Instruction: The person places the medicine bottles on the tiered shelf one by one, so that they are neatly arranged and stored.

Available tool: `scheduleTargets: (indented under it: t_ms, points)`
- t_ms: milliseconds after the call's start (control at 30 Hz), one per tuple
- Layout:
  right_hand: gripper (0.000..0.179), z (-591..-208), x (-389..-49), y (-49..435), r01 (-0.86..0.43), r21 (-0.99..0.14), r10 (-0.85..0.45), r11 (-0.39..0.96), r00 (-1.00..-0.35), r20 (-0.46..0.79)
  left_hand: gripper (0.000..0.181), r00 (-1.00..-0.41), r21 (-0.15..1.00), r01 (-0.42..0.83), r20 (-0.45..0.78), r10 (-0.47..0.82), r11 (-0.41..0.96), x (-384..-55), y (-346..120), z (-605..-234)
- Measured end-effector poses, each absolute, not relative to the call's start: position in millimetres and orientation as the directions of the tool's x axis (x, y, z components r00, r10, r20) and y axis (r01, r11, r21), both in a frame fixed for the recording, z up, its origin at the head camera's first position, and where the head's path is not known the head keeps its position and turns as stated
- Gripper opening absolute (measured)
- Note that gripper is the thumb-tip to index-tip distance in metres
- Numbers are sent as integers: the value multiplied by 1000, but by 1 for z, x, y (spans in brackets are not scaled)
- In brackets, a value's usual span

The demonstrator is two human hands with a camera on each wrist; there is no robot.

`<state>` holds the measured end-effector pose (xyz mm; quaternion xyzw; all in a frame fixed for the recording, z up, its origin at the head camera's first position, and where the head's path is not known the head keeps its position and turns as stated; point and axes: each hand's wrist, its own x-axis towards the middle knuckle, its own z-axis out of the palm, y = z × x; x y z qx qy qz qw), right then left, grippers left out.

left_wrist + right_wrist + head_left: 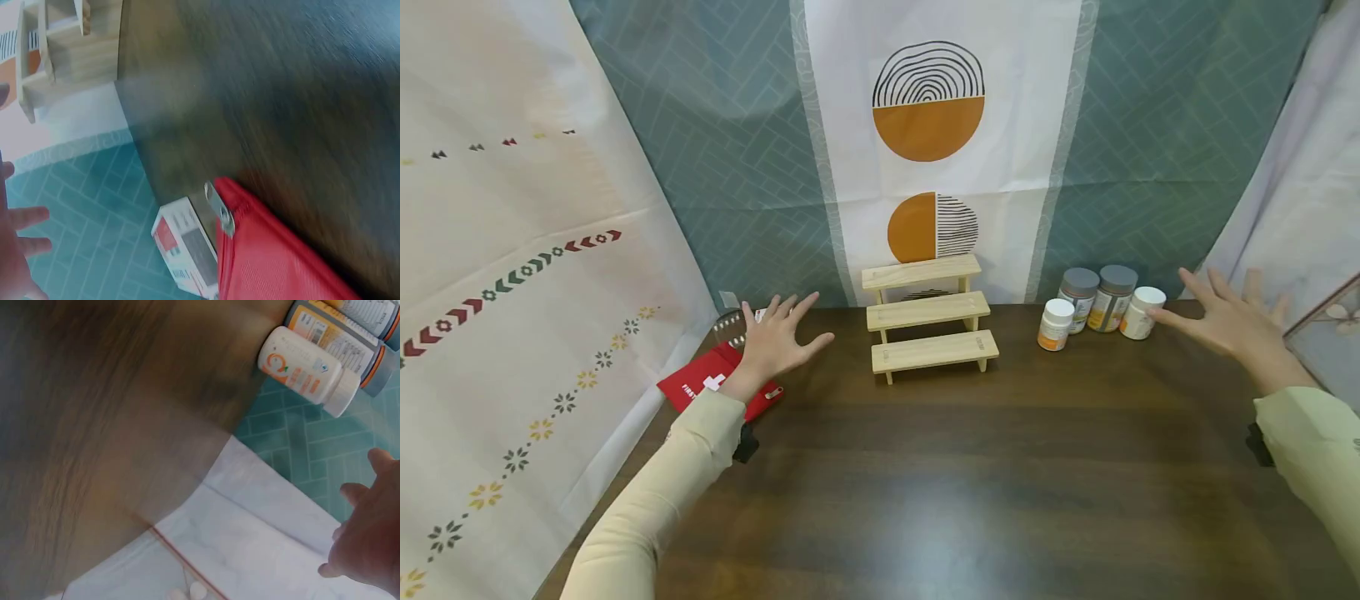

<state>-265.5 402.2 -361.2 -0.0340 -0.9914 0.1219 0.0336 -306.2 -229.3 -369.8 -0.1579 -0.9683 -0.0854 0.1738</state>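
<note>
My left hand (772,342) hovers with fingers spread above a red first-aid pouch (688,377) at the table's left side. In the left wrist view the pouch's metal zipper pull (220,209) shows, with a small white box (185,247) beside it. My right hand (1236,321) is also spread, held in the air right of several pill bottles. Among them are a white bottle (1142,313) nearest the hand, a shorter-looking white bottle (1056,325) in front, and two grey-lidded bottles (1113,298). Neither hand holds anything.
A three-step wooden display stand (932,317) stands at the back middle of the dark wooden table (925,467). Behind it hangs a green and white patterned cloth (737,125). White cloths (490,200) flank the table on both sides.
</note>
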Motion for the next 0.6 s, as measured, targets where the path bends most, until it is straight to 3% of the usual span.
scheduleTargets:
  t_ms: [167, 367, 600]
  points:
    - [97, -359, -270, 394, 25, -222, 56, 975, -989, 137, 71, -843, 127, 381, 456, 287, 916, -309, -218, -377]
    - [89, -361, -275, 384, 7, -271, 71, 963, -972, 225, 65, -799, 228, 452, 533, 278, 863, -306, -208, -384]
    - [86, -369, -275, 381, 45, -471, 148, 881, -972, 184, 57, -847, 478, 463, 486, 214, 746, -303, -186, -396]
